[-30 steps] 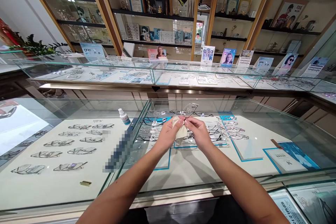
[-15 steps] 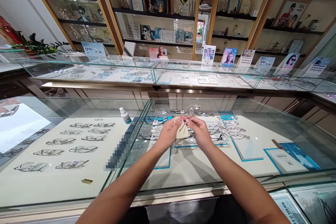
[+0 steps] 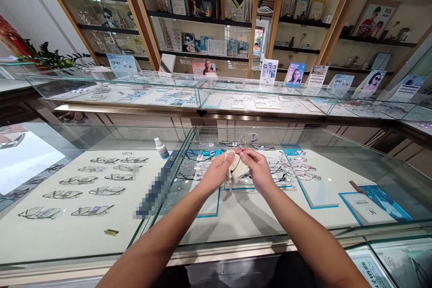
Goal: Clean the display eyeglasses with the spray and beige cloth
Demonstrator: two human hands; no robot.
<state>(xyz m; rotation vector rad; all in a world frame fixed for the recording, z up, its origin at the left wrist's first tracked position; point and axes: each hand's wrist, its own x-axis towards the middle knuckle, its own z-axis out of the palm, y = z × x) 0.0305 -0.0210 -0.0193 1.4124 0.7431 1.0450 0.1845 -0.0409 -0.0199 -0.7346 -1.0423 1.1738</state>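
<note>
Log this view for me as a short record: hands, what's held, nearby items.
Left hand: gripping a pale cloth
Right hand: pinching thin-rimmed glasses; exact grip partly hidden
Cloth position: bunched between both hands
Bottle: white-capped, left of both hands
Eyeglass frames: rows at left
Background: display counter, shelves

Shows bare skin from the left hand [image 3: 216, 172] back along the left forearm [image 3: 175, 218], and from the right hand [image 3: 259, 170] along the right forearm [image 3: 300, 229]. Widens smoothly away from both hands. Bears one small dark spot [image 3: 150, 231] on the left forearm, well back from the hand. Wears black clothing [image 3: 295, 270], visible below the hands as two smooth-edged patches, just inside either forearm. Leaves the garment's cut too hidden to tell.
</note>
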